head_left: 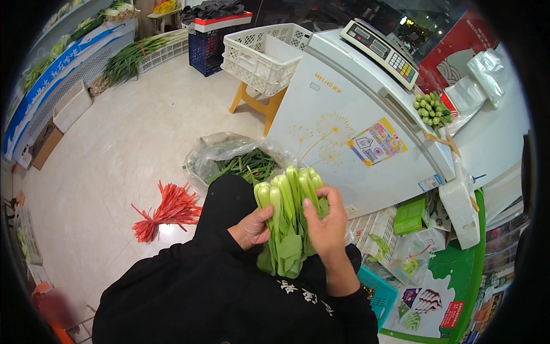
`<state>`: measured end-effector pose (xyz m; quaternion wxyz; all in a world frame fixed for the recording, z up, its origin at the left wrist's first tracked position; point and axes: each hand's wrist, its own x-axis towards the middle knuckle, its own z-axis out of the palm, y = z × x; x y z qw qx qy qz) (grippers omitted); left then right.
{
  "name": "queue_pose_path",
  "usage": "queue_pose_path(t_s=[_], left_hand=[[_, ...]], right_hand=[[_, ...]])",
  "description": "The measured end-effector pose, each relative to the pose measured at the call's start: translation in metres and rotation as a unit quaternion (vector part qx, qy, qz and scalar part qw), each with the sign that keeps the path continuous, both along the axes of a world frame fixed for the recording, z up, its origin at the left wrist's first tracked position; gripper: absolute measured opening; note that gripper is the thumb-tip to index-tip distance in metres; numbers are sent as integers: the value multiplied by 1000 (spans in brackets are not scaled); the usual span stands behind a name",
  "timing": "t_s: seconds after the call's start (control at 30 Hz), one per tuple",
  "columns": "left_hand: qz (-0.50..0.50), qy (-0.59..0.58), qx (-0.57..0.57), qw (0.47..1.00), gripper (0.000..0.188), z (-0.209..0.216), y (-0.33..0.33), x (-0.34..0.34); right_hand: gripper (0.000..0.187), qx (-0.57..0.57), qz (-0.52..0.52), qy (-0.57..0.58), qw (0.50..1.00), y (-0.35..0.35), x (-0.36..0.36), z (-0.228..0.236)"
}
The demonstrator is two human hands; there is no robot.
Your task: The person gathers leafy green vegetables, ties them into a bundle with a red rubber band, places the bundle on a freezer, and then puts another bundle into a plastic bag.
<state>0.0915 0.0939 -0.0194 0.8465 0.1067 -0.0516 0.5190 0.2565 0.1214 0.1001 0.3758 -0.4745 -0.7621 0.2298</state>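
Note:
A bunch of bok choy (285, 221) is held over my lap, pale stalk ends toward the far side and leaves toward me. My left hand (252, 227) grips its left side, thumb lying near the stalks. From the right, my right hand (326, 222) curls round the bunch with its thumb across the front; some fingertips are hidden behind the stalks. Just beyond my knee, a clear plastic bag (201, 156) lies open with loose green leaves (247, 164) in it. To the left on the tiles is a bundle of red plastic strips (168, 211).
A white fridge (344, 109) stands close ahead, bearing a scale (381, 50) and another bunch of greens (431, 109). White crate (246, 60) rests on a yellow stool (258, 103). A teal basket (385, 293) sits by my right side; vegetable shelves (63, 74) line the far left.

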Motion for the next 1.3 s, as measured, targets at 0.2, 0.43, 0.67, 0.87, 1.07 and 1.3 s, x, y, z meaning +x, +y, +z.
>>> queue_pose_path(t_s=[0.2, 0.43, 0.67, 0.87, 1.07, 1.3], left_hand=[[37, 60, 33, 997, 84, 2, 3, 2], [49, 99, 9, 994, 84, 7, -5, 10], [55, 221, -4, 974, 77, -17, -10, 1], [132, 120, -14, 984, 79, 23, 7, 17], [73, 213, -74, 972, 62, 4, 21, 33], [56, 339, -14, 939, 66, 44, 31, 67]], right_hand=[[68, -23, -5, 175, 984, -2, -14, -5], [81, -31, -43, 171, 984, -3, -12, -18], [74, -119, -17, 138, 983, 6, 2, -29], [72, -151, -26, 133, 979, 14, 17, -14], [119, -282, 51, -3, 958, 16, 33, -38], [135, -174, 86, 213, 957, 17, 55, -69]])
